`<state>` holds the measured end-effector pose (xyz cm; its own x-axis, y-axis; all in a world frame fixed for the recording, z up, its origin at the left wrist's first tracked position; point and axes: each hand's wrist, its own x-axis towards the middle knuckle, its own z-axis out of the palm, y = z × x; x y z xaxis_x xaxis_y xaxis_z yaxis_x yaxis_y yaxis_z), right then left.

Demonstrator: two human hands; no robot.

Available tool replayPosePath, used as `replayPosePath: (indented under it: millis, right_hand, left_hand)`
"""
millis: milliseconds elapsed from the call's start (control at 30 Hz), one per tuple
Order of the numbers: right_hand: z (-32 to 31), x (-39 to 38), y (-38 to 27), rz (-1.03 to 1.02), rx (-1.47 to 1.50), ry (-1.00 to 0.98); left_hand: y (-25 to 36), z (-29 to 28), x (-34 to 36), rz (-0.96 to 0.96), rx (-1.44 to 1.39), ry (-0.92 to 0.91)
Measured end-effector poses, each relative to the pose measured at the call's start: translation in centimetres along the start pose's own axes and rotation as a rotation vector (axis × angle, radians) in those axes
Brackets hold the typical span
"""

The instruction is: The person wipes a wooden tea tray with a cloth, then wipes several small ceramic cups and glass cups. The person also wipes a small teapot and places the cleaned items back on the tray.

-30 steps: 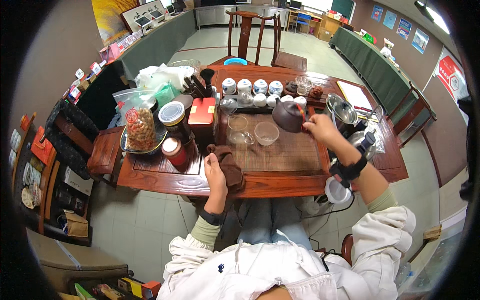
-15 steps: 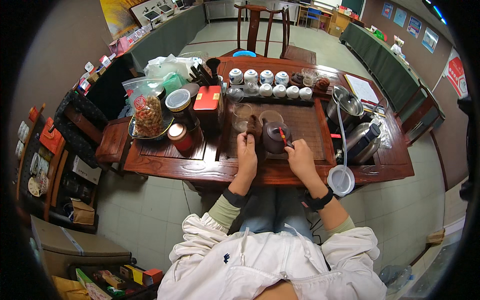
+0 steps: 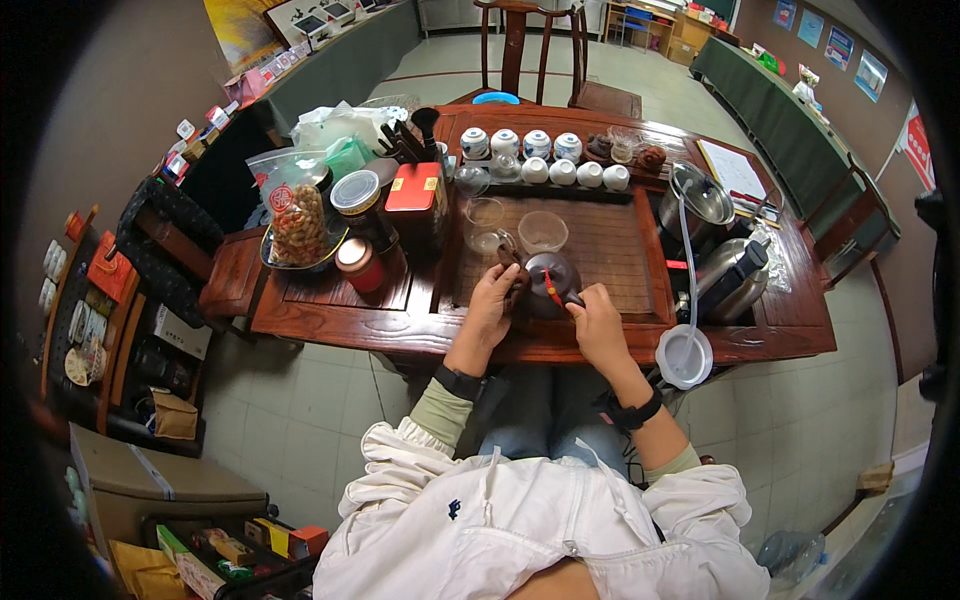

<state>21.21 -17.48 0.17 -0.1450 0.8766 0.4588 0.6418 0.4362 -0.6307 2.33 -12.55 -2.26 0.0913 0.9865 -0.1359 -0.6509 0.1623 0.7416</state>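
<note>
In the head view, a dark brown teapot (image 3: 541, 272) is seen between the two hands, over the near part of the slatted tea tray (image 3: 610, 262). Its handle is gripped by the right hand (image 3: 598, 318), with the fingers curled and pressed together around it. Whether the teapot is lifted or rested on the tray cannot be told. A red cord (image 3: 553, 290) with a yellow bit is seen on the teapot. A brown cloth (image 3: 517, 290) is pinched between the thumb and fingers of the left hand (image 3: 488, 308), and it is held close up against the teapot's left side; whether the two are touching cannot be told. Just past the teapot, a clear glass bowl (image 3: 543, 232) is set on the tray, and a glass pitcher (image 3: 485, 212) is placed to the left of it. Four small white cups (image 3: 563, 174) are lined up at the far side, with four blue and white jars (image 3: 537, 144) in a row behind them. On the left of the table, a red tin (image 3: 413, 190), a jar with a pale lid (image 3: 357, 194) and a plastic bag of nuts (image 3: 298, 222) are crowded together. On the right, a silver kettle (image 3: 730, 268) is seen near a shiny pot (image 3: 690, 208), and a white tub (image 3: 684, 358) is seen by the table's near edge, with a clear hose (image 3: 688, 250) dipped into it.
</note>
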Motion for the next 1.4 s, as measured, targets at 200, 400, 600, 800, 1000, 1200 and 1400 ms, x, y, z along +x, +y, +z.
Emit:
replayPosePath:
  millis: [200,400,600,800,1000,1200,1400]
  right_hand:
    - [0.3,0.0,0.7,-0.05,0.03,-0.051]
    - [2.3,0.1,1.7,-0.024,0.221,0.035]
    - [2.6,0.0,2.7,0.092,0.28,0.051]
    - [1.9,0.4,3.5,0.122,0.399,0.003]
    - [0.5,0.4,3.5,0.375,0.821,-0.096]
    - [-0.2,0.3,3.0,0.307,0.835,-0.187]
    - [0.4,0.3,3.2,0.384,0.927,-0.246]
  left_hand:
    - [1.0,-0.6,0.0,-0.118,-0.005,-0.011]
    - [0.3,-0.6,0.3,-0.06,-0.104,-0.014]
    - [-0.4,-1.1,0.4,-0.029,-0.093,-0.042]
    - [-0.4,-1.2,0.2,-0.01,-0.094,-0.045]
    - [-0.8,-1.0,-0.4,-0.01,-0.066,0.0]
    - [-0.6,-1.4,0.2,-0.112,-0.453,0.03]
    - [0.0,0.1,-1.2,-0.017,-0.381,-0.084]
